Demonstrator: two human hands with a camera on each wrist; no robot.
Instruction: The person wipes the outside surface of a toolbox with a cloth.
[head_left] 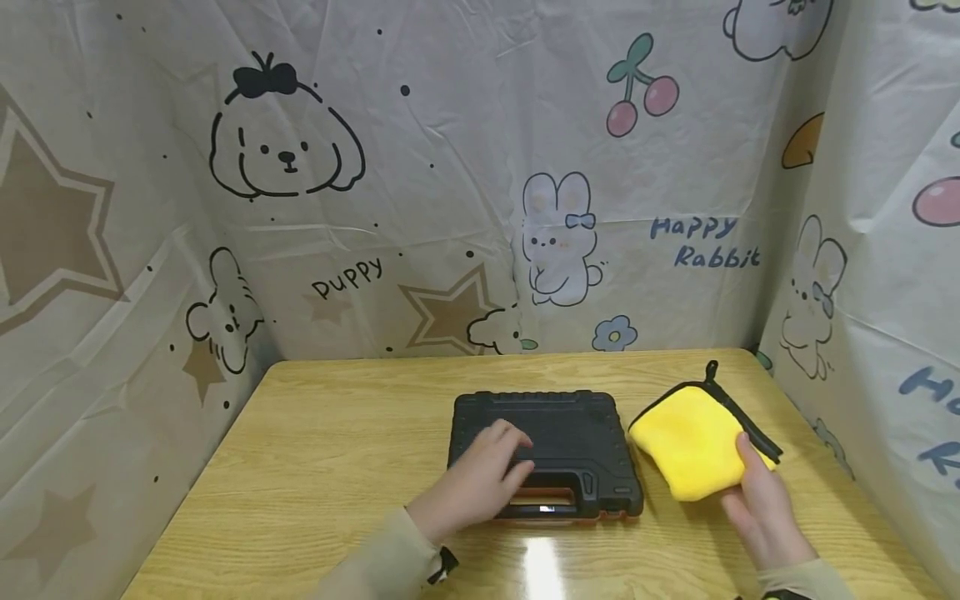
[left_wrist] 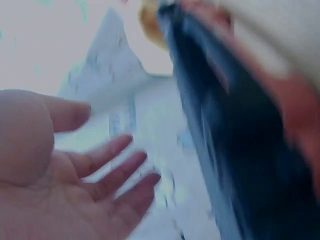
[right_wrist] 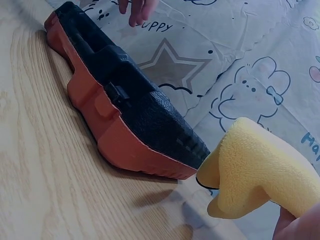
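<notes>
A black plastic tool case (head_left: pixel 547 433) with an orange base (right_wrist: pixel 92 105) lies flat on the table, its lid down and its handle side toward me. Over the lid's left front part hovers my left hand (head_left: pixel 487 475), fingers spread and loosely bent; the left wrist view shows its palm (left_wrist: pixel 60 195) with nothing in it. To the right of the case, my right hand (head_left: pixel 765 508) grips a folded yellow fleecy cloth (head_left: pixel 690 442), thumb on top and fingers beneath. Black trim and a small black loop (head_left: pixel 712 371) edge this cloth. In the right wrist view the cloth (right_wrist: pixel 260 170) hangs near the case's end.
The wooden table (head_left: pixel 337 442) extends to the left of the case. A patterned cloth backdrop (head_left: pixel 435 167) with cartoon animals rises behind the table and along both sides.
</notes>
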